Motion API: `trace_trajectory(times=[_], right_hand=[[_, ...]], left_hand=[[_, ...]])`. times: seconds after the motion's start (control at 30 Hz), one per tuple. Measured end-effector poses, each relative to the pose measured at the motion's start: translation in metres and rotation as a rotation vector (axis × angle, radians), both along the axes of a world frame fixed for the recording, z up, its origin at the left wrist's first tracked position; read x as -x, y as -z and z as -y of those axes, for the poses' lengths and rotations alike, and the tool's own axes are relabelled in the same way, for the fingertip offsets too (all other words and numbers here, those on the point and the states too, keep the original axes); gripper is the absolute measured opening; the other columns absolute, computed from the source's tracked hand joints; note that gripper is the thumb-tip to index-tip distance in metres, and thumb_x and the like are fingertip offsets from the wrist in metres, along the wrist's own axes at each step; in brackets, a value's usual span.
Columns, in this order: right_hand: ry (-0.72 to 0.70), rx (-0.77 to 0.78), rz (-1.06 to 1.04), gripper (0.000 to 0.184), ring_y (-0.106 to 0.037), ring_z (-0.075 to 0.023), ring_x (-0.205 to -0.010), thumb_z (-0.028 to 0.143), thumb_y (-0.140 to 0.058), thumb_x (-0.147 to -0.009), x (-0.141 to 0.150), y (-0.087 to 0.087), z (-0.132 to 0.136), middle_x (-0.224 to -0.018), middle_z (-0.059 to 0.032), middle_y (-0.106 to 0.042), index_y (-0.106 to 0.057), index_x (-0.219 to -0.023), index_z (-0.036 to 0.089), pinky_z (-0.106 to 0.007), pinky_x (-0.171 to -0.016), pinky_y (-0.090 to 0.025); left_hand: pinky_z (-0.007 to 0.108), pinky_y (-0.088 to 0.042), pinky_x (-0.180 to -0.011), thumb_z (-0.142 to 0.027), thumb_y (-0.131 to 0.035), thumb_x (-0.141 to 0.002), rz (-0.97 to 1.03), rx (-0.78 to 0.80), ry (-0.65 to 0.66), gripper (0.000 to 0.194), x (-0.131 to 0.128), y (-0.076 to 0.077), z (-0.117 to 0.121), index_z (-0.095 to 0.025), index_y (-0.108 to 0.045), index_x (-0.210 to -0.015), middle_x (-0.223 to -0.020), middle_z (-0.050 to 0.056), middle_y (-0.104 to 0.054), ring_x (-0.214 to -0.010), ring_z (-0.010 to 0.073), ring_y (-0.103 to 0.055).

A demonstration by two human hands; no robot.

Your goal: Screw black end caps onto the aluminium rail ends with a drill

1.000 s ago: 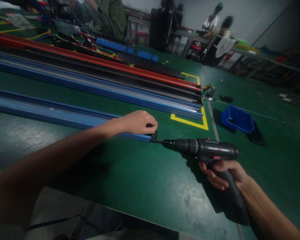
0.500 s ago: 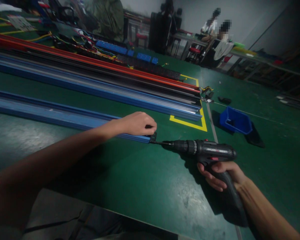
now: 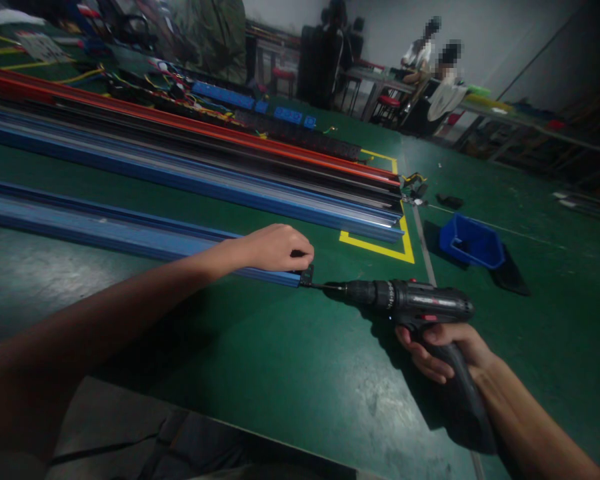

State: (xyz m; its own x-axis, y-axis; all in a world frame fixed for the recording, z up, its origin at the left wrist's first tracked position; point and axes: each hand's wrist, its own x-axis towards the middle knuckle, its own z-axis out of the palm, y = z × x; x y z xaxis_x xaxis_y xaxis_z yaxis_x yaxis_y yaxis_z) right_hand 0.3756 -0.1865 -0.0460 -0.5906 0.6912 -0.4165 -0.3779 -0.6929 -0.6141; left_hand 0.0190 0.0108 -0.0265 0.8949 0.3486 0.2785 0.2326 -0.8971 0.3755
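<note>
A long blue metal profile [image 3: 145,230] lies across the green table, a small black end piece [image 3: 307,276] at its right end. My left hand [image 3: 280,248] is closed over that end, its curled fingertips against the top of the end piece; the thumb is hidden. My right hand [image 3: 430,350] wraps round the grip of a black cordless drill [image 3: 420,301], index finger near the trigger. From the chuck, a long thin bit [image 3: 325,286] points left, and its tip meets the face of the end piece.
Behind lie more blue profiles [image 3: 260,195], an orange profile [image 3: 220,131] and wired blue parts [image 3: 225,95]. Yellow tape [image 3: 380,249] marks the table near their ends. A blue bin [image 3: 473,243] stands at right. Other people [image 3: 423,53] are in the background.
A tiny light shows on the drill near its trigger, unseen before. Both hands, the drill and the profile keep their places.
</note>
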Motion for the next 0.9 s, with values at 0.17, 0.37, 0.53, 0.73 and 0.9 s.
trace_trajectory(times=[0.17, 0.37, 0.53, 0.73, 0.9], right_hand=[[-0.004, 0.001, -0.015, 0.030, -0.050, -0.0053, -0.037, 0.021, -0.065, -0.081, 0.0010, -0.0009, -0.0005, -0.074, -0.0067, -0.066, -0.075, -0.104, 0.005, -0.020, -0.045, -0.053], [-0.018, -0.005, -0.029, 0.031, -0.052, -0.0060, -0.038, 0.021, -0.065, -0.082, 0.0021, -0.0015, -0.0015, -0.075, -0.0077, -0.067, -0.075, -0.106, 0.005, -0.020, -0.046, -0.054], [-0.014, -0.003, -0.018, 0.030, -0.052, -0.0051, -0.038, 0.021, -0.064, -0.083, 0.0018, -0.0014, -0.0013, -0.075, -0.0069, -0.066, -0.074, -0.106, 0.005, -0.020, -0.046, -0.054], [0.005, 0.009, -0.001, 0.028, -0.052, -0.0069, -0.037, 0.020, -0.065, -0.081, -0.0006, -0.0003, -0.0003, -0.073, -0.0069, -0.066, -0.075, -0.103, 0.005, -0.021, -0.045, -0.053], [0.011, 0.019, -0.005, 0.028, -0.051, -0.0072, -0.037, 0.020, -0.064, -0.080, -0.0005, 0.0002, 0.0002, -0.073, -0.0068, -0.066, -0.074, -0.102, 0.005, -0.022, -0.044, -0.052]], left_hand=[[0.026, -0.043, -0.073, -0.028, -0.052, -0.094, -0.056, -0.012, 0.009, 0.025, 0.0001, -0.0006, -0.0004, -0.021, -0.070, -0.079, -0.086, 0.000, -0.075, -0.079, 0.0139, -0.066], [0.026, -0.043, -0.072, -0.026, -0.053, -0.093, -0.033, 0.005, 0.018, 0.024, 0.0005, -0.0008, -0.0002, -0.022, -0.071, -0.079, -0.085, -0.001, -0.074, -0.078, 0.0140, -0.066], [0.026, -0.044, -0.072, -0.027, -0.053, -0.094, -0.052, 0.007, 0.006, 0.023, 0.0006, -0.0007, -0.0004, -0.022, -0.071, -0.080, -0.086, -0.001, -0.075, -0.080, 0.0143, -0.067], [0.026, -0.043, -0.072, -0.028, -0.052, -0.094, -0.041, -0.002, 0.014, 0.025, 0.0003, -0.0019, 0.0001, -0.022, -0.071, -0.080, -0.086, -0.001, -0.075, -0.080, 0.0141, -0.067], [0.027, -0.043, -0.073, -0.029, -0.052, -0.095, -0.060, -0.010, 0.017, 0.025, 0.0002, -0.0018, -0.0002, -0.022, -0.070, -0.080, -0.085, -0.001, -0.074, -0.080, 0.0145, -0.067]])
